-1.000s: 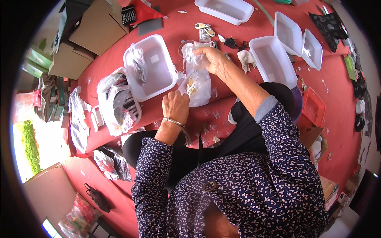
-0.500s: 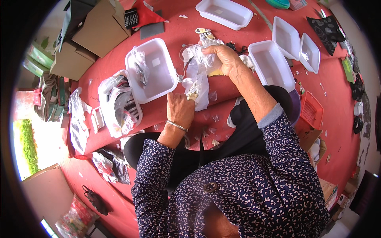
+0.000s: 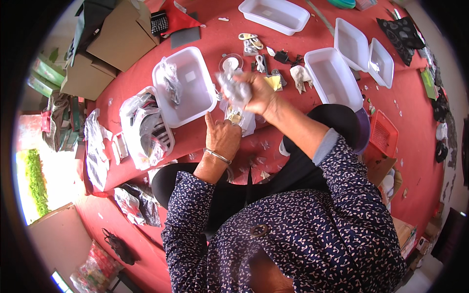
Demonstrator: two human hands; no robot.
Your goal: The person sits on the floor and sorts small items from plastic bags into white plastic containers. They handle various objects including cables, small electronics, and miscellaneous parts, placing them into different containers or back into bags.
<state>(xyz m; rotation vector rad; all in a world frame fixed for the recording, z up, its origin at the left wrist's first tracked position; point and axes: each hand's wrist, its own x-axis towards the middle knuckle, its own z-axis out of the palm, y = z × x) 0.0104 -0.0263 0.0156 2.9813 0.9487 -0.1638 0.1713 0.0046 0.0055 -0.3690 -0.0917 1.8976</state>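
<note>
My right hand [image 3: 260, 93] is closed round a crumpled clear plastic bag [image 3: 233, 89], smeared by motion; its contents cannot be made out. Below it, my left hand [image 3: 222, 136] has its index finger stretched out and its other fingers curled at the edge of a whitish plastic bag [image 3: 248, 123]. A pale coiled cable [image 3: 234, 116] shows in that bag, just beyond the left fingers. Past my right hand lie a white round coil [image 3: 230, 63], a white cable bundle [image 3: 260, 63], a yellow piece of paper [image 3: 274, 83] and a black adapter [image 3: 282, 57].
Left of my hands stands a white tub [image 3: 195, 105] with a plastic bag in it, beside another tub [image 3: 171, 141] full of bagged items. Several white tubs [image 3: 333, 80] stand to the right and back. A white cloth [image 3: 300, 78] and a red basket [image 3: 383, 134] lie right.
My right hand has moved left and nearer, carrying the crumpled bag away from the small items, which now show. My left index finger has stretched out; that hand has stayed at the cable bag.
</note>
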